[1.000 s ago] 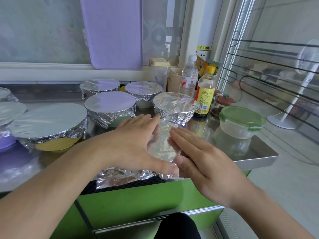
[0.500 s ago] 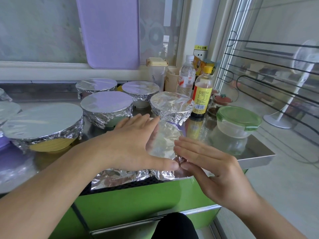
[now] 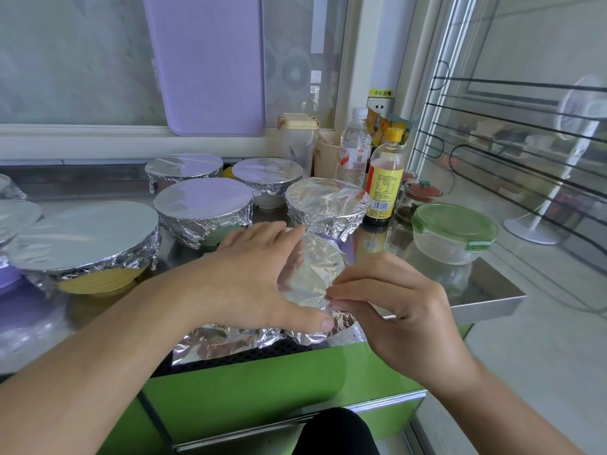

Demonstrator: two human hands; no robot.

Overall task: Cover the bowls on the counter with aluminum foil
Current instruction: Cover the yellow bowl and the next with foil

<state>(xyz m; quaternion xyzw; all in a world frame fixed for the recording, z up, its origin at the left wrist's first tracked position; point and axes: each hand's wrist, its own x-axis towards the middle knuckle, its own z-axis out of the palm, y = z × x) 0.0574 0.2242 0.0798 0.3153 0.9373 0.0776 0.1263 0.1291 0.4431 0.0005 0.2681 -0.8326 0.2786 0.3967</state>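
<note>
Steel counter [image 3: 486,290] holds foil-capped bowls beyond the hands. Between them, the foil sheet [image 3: 312,274] lies flat over the nearest bowl, with no clear long axis. Left hand [image 3: 249,284] presses flat; right hand [image 3: 391,303] pinches the foil's edge. Tugging hard could tear it.

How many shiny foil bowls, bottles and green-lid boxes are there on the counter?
Foil-covered bowls: 8, two cut off at the left edge; the right hand pinches the nearest one's foil.
Bottles: 2
Green-lidded container: 1
Total: 11
</note>
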